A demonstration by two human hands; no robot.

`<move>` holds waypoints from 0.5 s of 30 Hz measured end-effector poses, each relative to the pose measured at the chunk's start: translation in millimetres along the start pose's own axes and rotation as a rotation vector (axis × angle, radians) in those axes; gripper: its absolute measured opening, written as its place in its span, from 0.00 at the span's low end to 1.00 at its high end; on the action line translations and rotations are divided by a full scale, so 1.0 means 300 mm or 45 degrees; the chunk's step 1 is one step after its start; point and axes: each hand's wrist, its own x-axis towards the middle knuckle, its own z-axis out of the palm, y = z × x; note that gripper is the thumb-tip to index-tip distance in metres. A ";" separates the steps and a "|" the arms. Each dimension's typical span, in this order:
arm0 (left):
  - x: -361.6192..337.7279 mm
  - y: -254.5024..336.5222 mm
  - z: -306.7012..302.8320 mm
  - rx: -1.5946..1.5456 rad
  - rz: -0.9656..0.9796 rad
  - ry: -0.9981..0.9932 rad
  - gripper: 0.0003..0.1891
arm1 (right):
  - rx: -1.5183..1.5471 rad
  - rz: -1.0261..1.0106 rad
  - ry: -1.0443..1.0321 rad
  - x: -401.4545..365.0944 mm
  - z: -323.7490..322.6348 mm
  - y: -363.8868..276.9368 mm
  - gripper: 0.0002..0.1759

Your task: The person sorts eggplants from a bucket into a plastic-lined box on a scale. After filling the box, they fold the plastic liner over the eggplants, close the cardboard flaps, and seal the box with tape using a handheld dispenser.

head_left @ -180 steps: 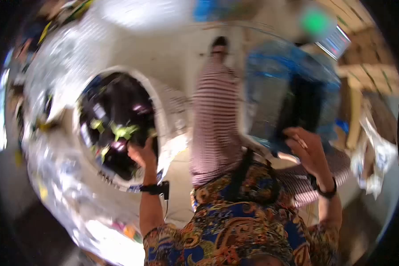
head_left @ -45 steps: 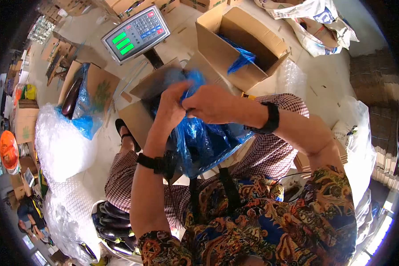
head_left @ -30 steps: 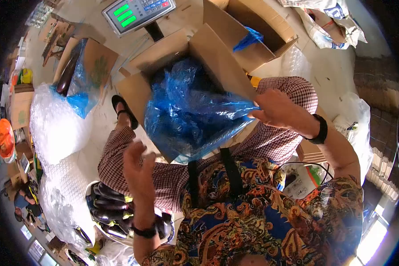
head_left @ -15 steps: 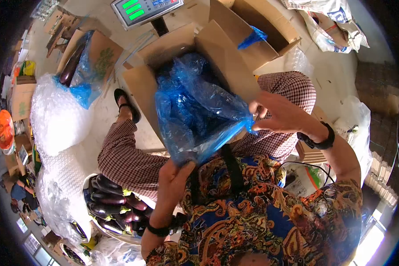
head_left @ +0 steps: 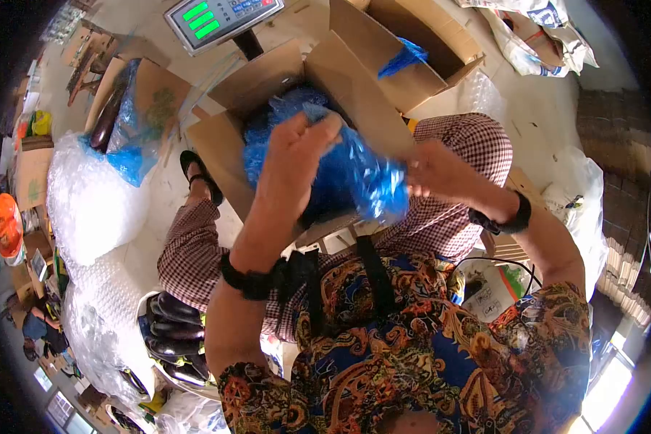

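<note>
A cardboard box (head_left: pixel 220 155) stands with raised flaps between my knees, and a blue plastic bag (head_left: pixel 369 173) lines it. My left hand (head_left: pixel 296 155) is closed on the bag's edge above the box opening. At the box's right side my right hand (head_left: pixel 437 171) grips the gathered right end of the bag. The film is bunched and slightly blurred between the two hands. What lies under the bag inside the box is hidden.
A scale display (head_left: pixel 220 20) stands beyond the box. Another open box (head_left: pixel 412 94) is at the back right. To the left are a box with a large eggplant (head_left: pixel 112 112), bubble wrap (head_left: pixel 94 202) and a tub of eggplants (head_left: pixel 173 325).
My left hand has moved up and away from my body, drawing the bag's near edge over the box. My right hand stays near the right side, still on the bag.
</note>
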 end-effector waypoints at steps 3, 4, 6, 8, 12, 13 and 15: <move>0.124 -0.046 -0.069 0.507 0.266 0.022 0.18 | 1.187 0.328 -0.178 0.171 -0.039 0.121 0.16; 0.149 -0.048 -0.086 0.856 0.371 -0.005 0.16 | 1.419 0.388 -0.096 0.275 0.017 0.209 0.21; 0.116 -0.011 -0.103 1.082 0.503 -0.066 0.15 | 1.585 0.278 -0.008 0.395 0.051 0.199 0.32; 0.040 0.027 -0.141 1.548 0.622 -0.054 0.14 | 1.521 0.100 0.007 0.446 0.020 0.069 0.38; -0.189 0.122 -0.171 1.623 0.273 0.159 0.20 | 0.738 -0.052 -0.275 0.496 0.046 -0.058 0.44; -0.232 0.110 -0.184 1.630 0.283 0.145 0.20 | 0.522 -0.199 -0.214 0.513 0.046 -0.074 0.39; -0.267 0.053 -0.210 1.829 0.409 0.085 0.28 | 0.346 -0.111 -0.142 0.609 0.125 -0.047 0.32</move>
